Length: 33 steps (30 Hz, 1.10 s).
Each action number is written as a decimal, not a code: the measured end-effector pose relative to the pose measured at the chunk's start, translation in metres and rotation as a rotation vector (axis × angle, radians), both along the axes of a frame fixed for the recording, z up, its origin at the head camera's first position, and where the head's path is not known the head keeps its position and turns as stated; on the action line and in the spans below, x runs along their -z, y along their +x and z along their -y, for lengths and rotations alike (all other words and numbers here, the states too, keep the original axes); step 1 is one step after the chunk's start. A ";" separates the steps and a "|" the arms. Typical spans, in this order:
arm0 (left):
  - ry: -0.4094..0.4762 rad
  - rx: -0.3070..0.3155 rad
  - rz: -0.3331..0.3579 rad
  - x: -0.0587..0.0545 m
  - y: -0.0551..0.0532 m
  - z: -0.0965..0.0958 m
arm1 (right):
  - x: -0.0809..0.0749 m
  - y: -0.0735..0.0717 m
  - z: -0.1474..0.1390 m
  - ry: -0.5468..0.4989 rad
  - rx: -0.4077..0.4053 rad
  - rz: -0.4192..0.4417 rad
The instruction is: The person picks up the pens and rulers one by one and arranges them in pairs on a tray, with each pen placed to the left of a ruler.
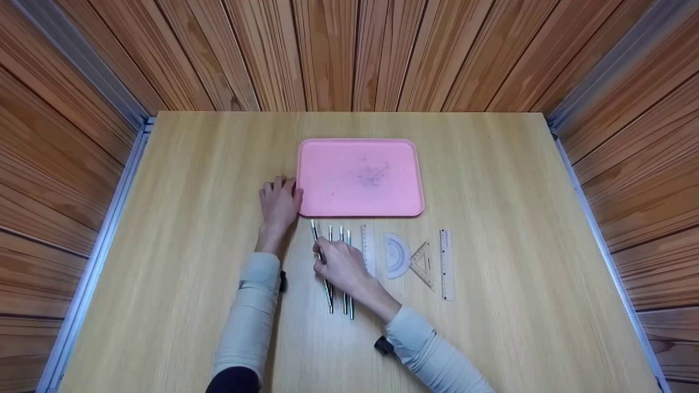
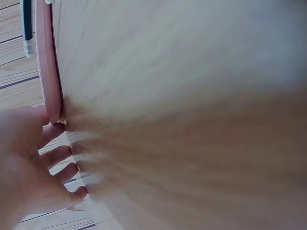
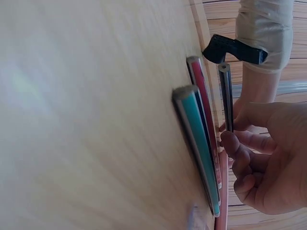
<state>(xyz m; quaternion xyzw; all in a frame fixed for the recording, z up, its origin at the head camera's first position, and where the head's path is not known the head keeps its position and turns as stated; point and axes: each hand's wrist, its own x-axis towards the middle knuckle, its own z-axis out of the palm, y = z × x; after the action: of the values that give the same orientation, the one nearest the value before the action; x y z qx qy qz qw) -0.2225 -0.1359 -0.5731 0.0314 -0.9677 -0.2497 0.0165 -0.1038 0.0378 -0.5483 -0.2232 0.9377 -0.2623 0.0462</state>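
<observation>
In the head view, my right hand point(image 1: 344, 267) pinches a dark striped pencil point(image 1: 314, 231) with a pale eraser end. The right wrist view shows that pencil point(image 3: 225, 91) between thumb and fingertip, its flat end free. Beside it lie three other pencils, among them a teal pencil point(image 3: 196, 139) and a red pencil point(image 3: 200, 81). My left hand point(image 1: 279, 204) is at the left edge of the pink tray point(image 1: 360, 213). Its thumb touches the rim, and its spread fingertips rest on the table in the left wrist view.
Right of the pencils lie a clear ruler point(image 1: 368, 240), a protractor point(image 1: 397, 256), a set square point(image 1: 421, 267) and another ruler point(image 1: 446, 267). Dark smudges mark the tray's bottom. Wooden walls point(image 1: 327, 54) border the table point(image 1: 519, 218).
</observation>
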 end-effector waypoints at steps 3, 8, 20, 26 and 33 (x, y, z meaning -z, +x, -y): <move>0.003 -0.001 0.010 -0.001 0.000 0.001 | -0.002 -0.005 0.000 -0.010 0.017 0.014; 0.021 -0.005 0.022 -0.001 0.000 0.001 | -0.003 -0.013 -0.002 -0.038 0.027 0.036; 0.062 -0.009 0.038 0.001 0.001 0.002 | -0.002 -0.029 -0.005 -0.082 0.065 0.024; 0.055 -0.002 0.052 0.001 0.002 0.001 | -0.003 -0.042 -0.007 -0.098 0.099 0.040; 0.069 -0.020 0.080 0.000 0.000 -0.001 | -0.004 -0.061 -0.008 -0.143 0.127 0.084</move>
<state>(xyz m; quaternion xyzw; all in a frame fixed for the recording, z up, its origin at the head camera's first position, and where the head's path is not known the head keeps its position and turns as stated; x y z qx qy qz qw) -0.2225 -0.1353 -0.5730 0.0515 -0.9579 -0.2815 -0.0210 -0.1646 0.0457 -0.5438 -0.1550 0.9260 -0.3401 0.0526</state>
